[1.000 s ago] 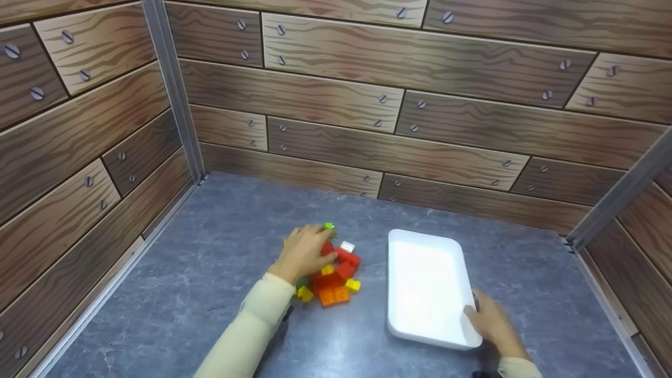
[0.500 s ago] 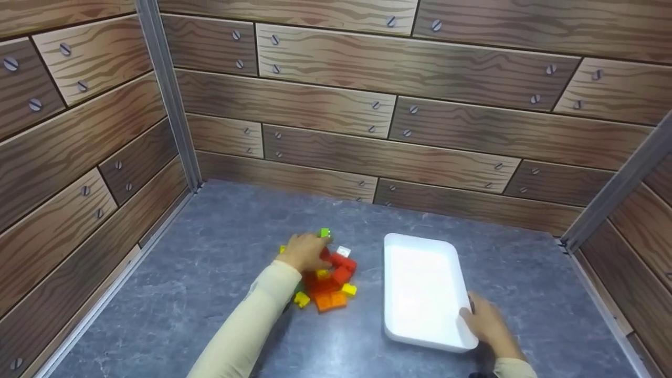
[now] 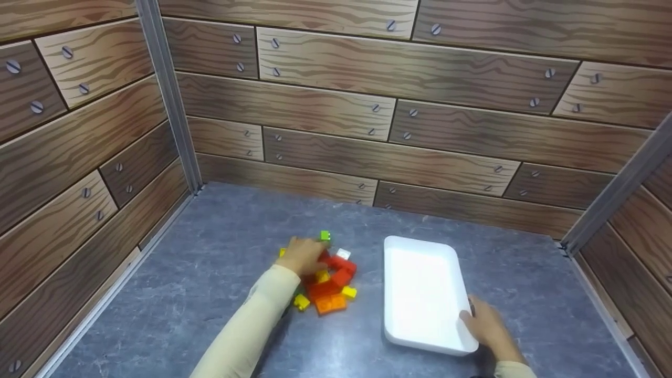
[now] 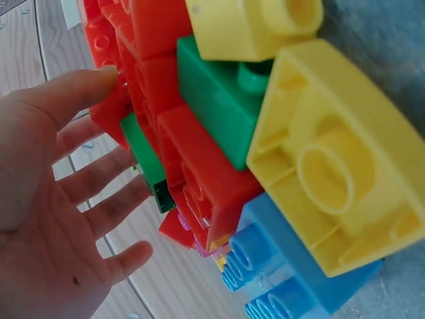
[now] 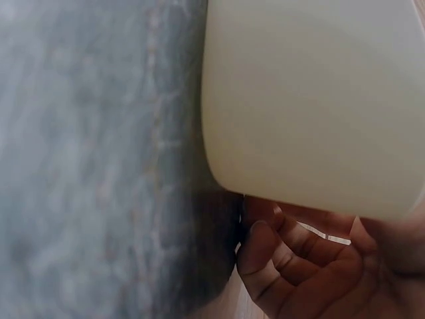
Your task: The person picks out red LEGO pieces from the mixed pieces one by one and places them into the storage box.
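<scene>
In the head view, my left hand (image 3: 303,257) reaches over a pile of toy building bricks, touching them. From the left wrist, its fingers are spread, the thumb tip lies against a red brick (image 4: 106,109) and other fingertips meet a green brick (image 4: 147,159). Yellow bricks (image 4: 345,159) and a blue brick (image 4: 292,259) are close to that camera. My right hand (image 3: 485,320) grips the near right corner of a white tray (image 3: 428,294), thumb at the rim. Below the tray (image 5: 312,100), its fingers (image 5: 259,249) curl in the right wrist view.
Around the pile's edge lie a lime brick (image 3: 325,235), a white brick (image 3: 343,254), an orange brick (image 3: 331,304) and small yellow bricks (image 3: 349,293). Grey tabletop (image 3: 210,268) separates pile and tray. Wood-patterned walls (image 3: 315,89) enclose the table, with metal posts (image 3: 170,100) at the corners.
The whole head view has shifted slightly. My left hand stays at the pile, its fingers shifting a little among the bricks; my right hand keeps its grip on the tray.
</scene>
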The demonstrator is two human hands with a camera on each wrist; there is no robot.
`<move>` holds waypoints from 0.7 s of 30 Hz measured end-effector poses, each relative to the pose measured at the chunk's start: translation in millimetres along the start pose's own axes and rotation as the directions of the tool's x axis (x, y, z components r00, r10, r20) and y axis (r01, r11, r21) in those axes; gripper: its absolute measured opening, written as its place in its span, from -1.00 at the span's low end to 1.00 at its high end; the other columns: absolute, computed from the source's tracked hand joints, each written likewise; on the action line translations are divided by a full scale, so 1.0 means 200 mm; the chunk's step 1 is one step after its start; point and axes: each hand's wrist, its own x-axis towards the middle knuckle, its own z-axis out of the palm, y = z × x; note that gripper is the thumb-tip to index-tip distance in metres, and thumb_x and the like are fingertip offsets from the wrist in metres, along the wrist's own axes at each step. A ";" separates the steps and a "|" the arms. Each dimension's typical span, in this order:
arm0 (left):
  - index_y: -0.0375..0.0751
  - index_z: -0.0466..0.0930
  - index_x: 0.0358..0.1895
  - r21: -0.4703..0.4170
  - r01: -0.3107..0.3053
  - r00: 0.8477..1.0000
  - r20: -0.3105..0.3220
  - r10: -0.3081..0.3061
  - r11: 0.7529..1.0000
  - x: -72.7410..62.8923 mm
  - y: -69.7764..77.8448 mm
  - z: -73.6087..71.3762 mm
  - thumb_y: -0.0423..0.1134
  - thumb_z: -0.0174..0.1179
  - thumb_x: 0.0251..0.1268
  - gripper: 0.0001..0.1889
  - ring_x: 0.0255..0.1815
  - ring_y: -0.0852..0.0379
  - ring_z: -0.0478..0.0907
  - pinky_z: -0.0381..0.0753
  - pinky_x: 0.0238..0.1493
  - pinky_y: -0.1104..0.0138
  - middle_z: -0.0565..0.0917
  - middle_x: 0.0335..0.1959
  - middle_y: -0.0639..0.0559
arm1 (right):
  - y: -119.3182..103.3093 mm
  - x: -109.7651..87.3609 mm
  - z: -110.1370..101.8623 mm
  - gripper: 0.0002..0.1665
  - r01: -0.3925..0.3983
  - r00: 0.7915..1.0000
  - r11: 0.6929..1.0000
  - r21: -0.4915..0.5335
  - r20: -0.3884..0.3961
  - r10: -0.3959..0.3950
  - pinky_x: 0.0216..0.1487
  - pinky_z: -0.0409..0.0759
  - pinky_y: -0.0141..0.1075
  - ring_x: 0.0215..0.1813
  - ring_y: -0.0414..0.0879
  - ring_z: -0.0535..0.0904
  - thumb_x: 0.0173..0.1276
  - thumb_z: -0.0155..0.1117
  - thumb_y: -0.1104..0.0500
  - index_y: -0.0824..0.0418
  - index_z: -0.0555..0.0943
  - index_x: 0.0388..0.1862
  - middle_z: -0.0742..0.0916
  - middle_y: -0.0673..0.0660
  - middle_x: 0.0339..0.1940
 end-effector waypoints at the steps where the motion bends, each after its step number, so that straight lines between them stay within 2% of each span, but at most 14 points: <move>1: -0.03 0.61 0.19 -0.002 0.000 1.000 -0.001 0.000 1.000 0.00 0.00 0.00 -0.01 0.34 0.35 -0.59 0.00 -0.01 0.63 0.42 0.18 -0.05 0.74 -0.05 0.07 | 0.00 0.00 0.00 -0.28 0.000 1.000 1.000 0.000 -0.001 0.000 0.31 0.32 0.31 0.34 0.52 0.34 0.49 0.10 0.20 0.67 0.19 0.41 0.42 0.64 0.31; 7: -0.07 0.59 0.23 -0.016 -0.010 0.999 -0.031 0.010 1.000 -0.01 0.01 -0.03 -0.05 0.37 0.32 -0.54 0.04 -0.07 0.60 0.38 0.26 -0.10 0.73 -0.05 0.02 | 0.01 -0.01 0.00 -0.32 0.059 0.998 0.998 -0.014 -0.017 -0.059 0.30 0.34 0.32 0.32 0.54 0.36 0.48 0.11 0.23 0.69 0.22 0.37 0.45 0.66 0.27; 13: 0.00 0.57 0.32 -0.050 -0.019 0.997 -0.069 0.015 0.999 -0.03 0.05 -0.09 -0.05 0.33 0.35 -0.51 0.30 -0.16 0.44 0.29 0.39 -0.09 0.60 0.22 -0.07 | 0.02 -0.02 0.01 -0.35 0.080 0.996 0.997 0.006 -0.032 -0.080 0.29 0.35 0.32 0.31 0.54 0.37 0.47 0.10 0.25 0.68 0.25 0.36 0.47 0.65 0.26; 17: 0.07 0.63 0.27 -0.163 -0.026 0.996 -0.083 0.013 0.986 -0.04 0.10 -0.12 -0.09 0.32 0.37 -0.58 0.24 -0.10 0.44 0.48 0.28 -0.03 0.50 0.27 -0.07 | 0.01 -0.02 0.01 -0.35 0.082 0.996 0.997 0.006 -0.044 -0.082 0.31 0.32 0.32 0.33 0.54 0.35 0.47 0.10 0.26 0.69 0.24 0.36 0.44 0.66 0.28; 21: 0.05 0.62 0.21 -0.247 -0.086 0.990 -0.133 0.054 0.965 -0.05 0.15 -0.14 -0.17 0.35 0.35 -0.62 0.16 -0.01 0.47 0.60 0.17 0.08 0.47 0.20 -0.03 | 0.01 -0.02 0.00 -0.35 0.088 0.995 0.996 0.001 -0.041 -0.088 0.29 0.35 0.33 0.31 0.55 0.36 0.47 0.10 0.26 0.71 0.23 0.35 0.45 0.67 0.26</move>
